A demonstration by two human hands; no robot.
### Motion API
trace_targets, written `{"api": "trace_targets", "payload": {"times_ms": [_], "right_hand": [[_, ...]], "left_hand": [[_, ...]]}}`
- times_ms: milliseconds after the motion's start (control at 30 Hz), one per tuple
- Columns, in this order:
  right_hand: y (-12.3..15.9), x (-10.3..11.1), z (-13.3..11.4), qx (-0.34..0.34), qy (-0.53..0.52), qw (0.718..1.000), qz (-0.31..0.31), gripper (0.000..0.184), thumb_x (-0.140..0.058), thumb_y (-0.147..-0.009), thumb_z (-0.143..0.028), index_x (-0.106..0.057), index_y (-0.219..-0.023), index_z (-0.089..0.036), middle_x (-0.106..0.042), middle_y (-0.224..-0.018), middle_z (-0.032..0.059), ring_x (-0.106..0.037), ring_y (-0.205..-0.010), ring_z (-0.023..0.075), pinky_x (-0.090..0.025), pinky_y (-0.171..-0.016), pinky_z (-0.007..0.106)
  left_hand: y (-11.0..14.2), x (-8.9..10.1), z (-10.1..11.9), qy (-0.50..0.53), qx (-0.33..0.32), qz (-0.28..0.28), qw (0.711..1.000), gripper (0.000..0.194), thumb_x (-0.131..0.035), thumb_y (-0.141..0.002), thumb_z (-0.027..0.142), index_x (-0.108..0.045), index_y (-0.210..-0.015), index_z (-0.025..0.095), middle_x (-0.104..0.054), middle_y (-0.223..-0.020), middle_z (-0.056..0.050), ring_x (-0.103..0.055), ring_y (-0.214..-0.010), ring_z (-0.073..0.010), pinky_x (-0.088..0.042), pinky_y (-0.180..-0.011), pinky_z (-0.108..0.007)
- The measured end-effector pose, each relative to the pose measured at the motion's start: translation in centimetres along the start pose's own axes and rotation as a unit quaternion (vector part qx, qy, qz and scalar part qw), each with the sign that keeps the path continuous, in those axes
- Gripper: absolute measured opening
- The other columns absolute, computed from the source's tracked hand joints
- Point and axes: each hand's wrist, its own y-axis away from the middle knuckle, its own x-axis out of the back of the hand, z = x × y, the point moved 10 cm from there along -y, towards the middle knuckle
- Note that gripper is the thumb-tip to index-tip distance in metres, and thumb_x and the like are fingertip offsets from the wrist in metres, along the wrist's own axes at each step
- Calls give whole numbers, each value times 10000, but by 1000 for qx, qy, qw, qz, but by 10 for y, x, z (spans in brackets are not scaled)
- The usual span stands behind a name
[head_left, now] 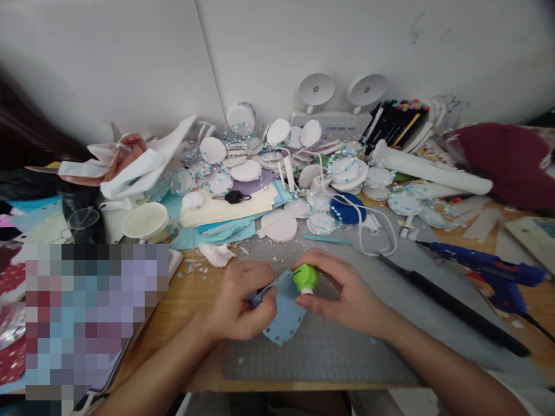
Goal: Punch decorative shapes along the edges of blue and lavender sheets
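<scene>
My left hand (249, 300) pinches one side of a light blue sheet of paper (284, 323), which has a row of small punched holes along its edges. In my right hand (342, 289) is a small bright green craft punch (306, 277) with a white button, held between thumb and fingers. The punch sits at the paper's upper right edge. Whether the paper lies inside its slot I cannot tell. Both hands are just above a grey cutting mat (329, 358).
White discs (278, 225) trimmed with blue stars are heaped along the back. A black-handled knife (459, 306) and a blue glue gun (489, 263) lie at the right. To the left are a paper cup (145, 222), crumpled tissue (215, 254) and a pixelated screen (95, 323).
</scene>
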Motion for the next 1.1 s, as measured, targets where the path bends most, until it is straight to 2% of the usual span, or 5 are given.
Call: {"api": "trace_targets", "payload": {"times_ms": [133,333,467,767,1100], "right_hand": [[1,-2,1,-5,-1,1000,-10,325,-699,-766,-336,-593,-1050,-217,-619,-935,45,-576,-871,193,-470,-801,305],[8,-17,25,-108,-150,982,-43,419,-734,-721,-382,-601,-1087,-229,-640,-1008,47,-606,-933,197,-499,-845,324],[7,-19,29,-131,-197,971,-41,405,-771,-678,-357,-620,-1028,-221,-642,-975,39,-607,-921,192,-500,-850,331],[5,-22,28,-125,-189,973,-48,421,-775,-660,-409,-620,-1001,-216,-610,-922,26,-580,-860,175,-488,-796,303],[1,-10,9,-32,-8,999,-14,303,-677,-770,-440,-630,-918,-179,-567,-790,27,-536,-759,180,-445,-695,292]], "left_hand": [[-1,-4,4,-19,-16,-16,1000,197,-414,-767,136,-360,-589,201,-389,-513,17,-374,-490,-118,-270,-482,-266],[1,-3,4,-18,-19,-9,1000,185,-417,-792,133,-398,-618,194,-439,-533,1,-413,-504,-125,-296,-491,-261],[2,-1,4,-21,-27,0,999,165,-426,-800,122,-433,-647,183,-474,-558,-11,-431,-518,-126,-311,-501,-259],[1,-2,2,-36,-17,-5,999,166,-419,-805,134,-456,-650,183,-479,-560,-9,-440,-518,-128,-321,-500,-259],[4,-9,-7,-32,1,-25,999,155,-443,-811,140,-489,-666,170,-487,-590,-15,-452,-552,-136,-327,-519,-263]]}}
